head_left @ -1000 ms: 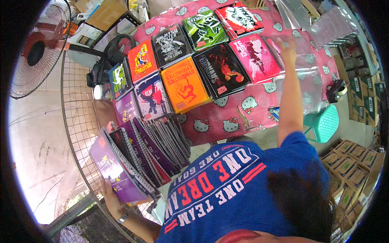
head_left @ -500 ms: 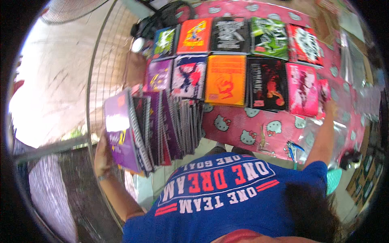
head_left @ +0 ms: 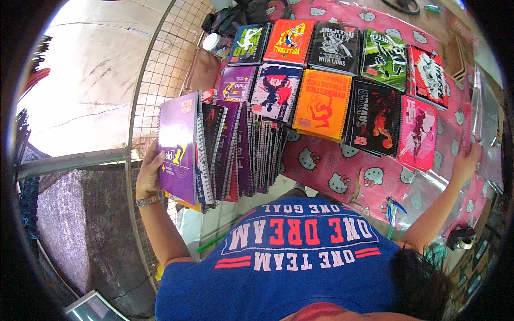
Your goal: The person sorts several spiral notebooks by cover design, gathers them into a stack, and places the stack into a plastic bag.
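Note:
At the left, my left hand (head_left: 151, 167) is closed on the outer edge of a purple spiral notebook (head_left: 179, 144), its thumb on the cover. That notebook stands at the front of a row of upright spiral notebooks (head_left: 259, 155) in purple, black and red. My right hand (head_left: 467, 160) is stretched out to the right, beside clear plastic sheets (head_left: 484, 115). Its fingers are too indistinct to show whether they grip the plastic. The nearest stack has a pink notebook (head_left: 417, 132) on top, lying just left of that hand.
Notebook stacks lie in two rows on a pink cat-print cloth (head_left: 321, 155), including an orange notebook (head_left: 323, 104) and a black one (head_left: 376, 117). Blue-handled pliers (head_left: 395, 204) and a tape roll (head_left: 461, 237) are at the near right. A wire grille (head_left: 143, 101) borders the left.
My right hand has moved outward from beside the pink notebook toward the clear plastic. A reddish-pink piece beside that stack no longer shows there. My left hand stays at the purple notebook.

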Action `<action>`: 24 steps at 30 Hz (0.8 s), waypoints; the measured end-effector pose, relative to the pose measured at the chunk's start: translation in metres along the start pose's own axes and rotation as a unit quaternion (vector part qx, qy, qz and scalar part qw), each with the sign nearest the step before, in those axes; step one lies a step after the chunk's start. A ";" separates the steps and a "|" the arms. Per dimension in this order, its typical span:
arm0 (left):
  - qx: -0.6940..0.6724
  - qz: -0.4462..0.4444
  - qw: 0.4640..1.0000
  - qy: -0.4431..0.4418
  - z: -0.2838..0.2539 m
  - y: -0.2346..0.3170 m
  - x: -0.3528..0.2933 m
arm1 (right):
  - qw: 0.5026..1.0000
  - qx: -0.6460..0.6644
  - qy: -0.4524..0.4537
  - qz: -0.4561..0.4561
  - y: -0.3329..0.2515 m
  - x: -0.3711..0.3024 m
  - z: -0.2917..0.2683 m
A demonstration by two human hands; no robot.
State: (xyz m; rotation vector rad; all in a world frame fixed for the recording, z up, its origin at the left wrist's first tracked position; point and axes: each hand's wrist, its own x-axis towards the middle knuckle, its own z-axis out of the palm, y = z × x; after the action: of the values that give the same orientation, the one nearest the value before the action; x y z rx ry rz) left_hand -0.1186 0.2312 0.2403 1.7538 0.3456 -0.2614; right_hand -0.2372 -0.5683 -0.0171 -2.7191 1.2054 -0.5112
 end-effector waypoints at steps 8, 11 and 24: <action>-0.025 0.005 1.000 -0.005 -0.002 -0.004 0.005 | 0.984 0.087 -0.154 -0.013 -0.091 -0.082 0.071; -0.026 0.001 1.000 0.007 -0.008 -0.014 0.005 | 0.984 0.005 -0.173 0.040 -0.157 -0.089 0.018; -0.058 0.005 0.996 -0.071 -0.019 -0.006 0.096 | 0.781 0.376 -0.142 -0.479 -0.609 -0.133 0.125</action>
State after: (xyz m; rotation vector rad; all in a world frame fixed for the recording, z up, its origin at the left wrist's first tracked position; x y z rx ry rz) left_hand -0.0321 0.2591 0.2048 1.6123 0.2433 -0.3506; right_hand 0.1476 -0.0618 -0.0182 -2.3013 -0.4930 -0.4742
